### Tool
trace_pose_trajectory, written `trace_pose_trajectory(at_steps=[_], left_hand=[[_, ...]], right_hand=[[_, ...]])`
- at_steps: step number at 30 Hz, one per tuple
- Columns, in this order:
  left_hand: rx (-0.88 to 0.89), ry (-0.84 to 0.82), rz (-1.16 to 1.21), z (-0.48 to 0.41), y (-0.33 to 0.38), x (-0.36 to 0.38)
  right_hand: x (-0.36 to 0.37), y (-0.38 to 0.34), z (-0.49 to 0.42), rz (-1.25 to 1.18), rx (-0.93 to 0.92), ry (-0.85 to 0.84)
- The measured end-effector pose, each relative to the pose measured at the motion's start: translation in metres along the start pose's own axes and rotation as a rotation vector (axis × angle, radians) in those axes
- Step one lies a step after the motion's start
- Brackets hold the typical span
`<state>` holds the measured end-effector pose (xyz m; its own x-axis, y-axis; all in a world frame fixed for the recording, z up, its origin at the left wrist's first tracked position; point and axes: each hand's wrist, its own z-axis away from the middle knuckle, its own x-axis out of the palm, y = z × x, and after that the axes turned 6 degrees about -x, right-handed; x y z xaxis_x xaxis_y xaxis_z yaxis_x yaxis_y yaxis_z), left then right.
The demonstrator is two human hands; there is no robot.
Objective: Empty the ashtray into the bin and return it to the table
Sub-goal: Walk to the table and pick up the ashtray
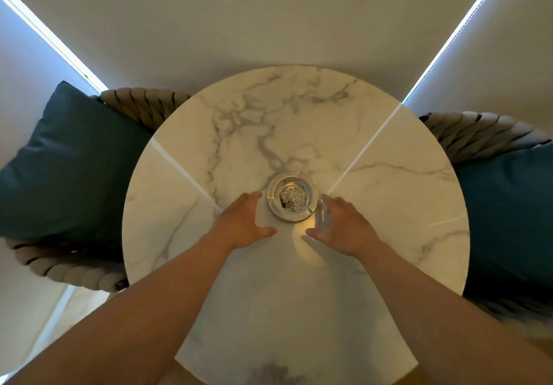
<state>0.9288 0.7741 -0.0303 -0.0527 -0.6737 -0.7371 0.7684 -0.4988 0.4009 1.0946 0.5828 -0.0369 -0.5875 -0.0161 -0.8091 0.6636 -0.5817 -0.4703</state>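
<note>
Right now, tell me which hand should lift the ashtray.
Either could, but left looks slightly better. The left hand is open with fingertips almost at the rim of the ashtray. The right hand, also open, sits just as near but is motion-blurred.

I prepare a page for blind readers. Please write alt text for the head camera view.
Two open bare hands, left hand and right hand, reach either side of a glass ashtray holding ash on a round marble table. A woven chair with a teal cushion stands at each side.
</note>
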Motion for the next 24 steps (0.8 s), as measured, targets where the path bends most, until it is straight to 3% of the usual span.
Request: trace_pose_trajectory(at_steps=[5, 14, 24], left_hand=[[0.081, 0.019, -0.045, -0.033, 0.006, -0.002], [0.126, 0.011, -0.209, -0.053, 0.017, -0.007], [0.154, 0.038, -0.186, -0.059, 0.019, -0.004]], right_hand=[[0.004, 0.004, -0.031, 0.013, -0.004, 0.074], [-0.003, 0.006, -0.047, 0.033, -0.048, 0.011], [-0.004, -0.002, -0.053, 0.037, -0.034, -0.009]])
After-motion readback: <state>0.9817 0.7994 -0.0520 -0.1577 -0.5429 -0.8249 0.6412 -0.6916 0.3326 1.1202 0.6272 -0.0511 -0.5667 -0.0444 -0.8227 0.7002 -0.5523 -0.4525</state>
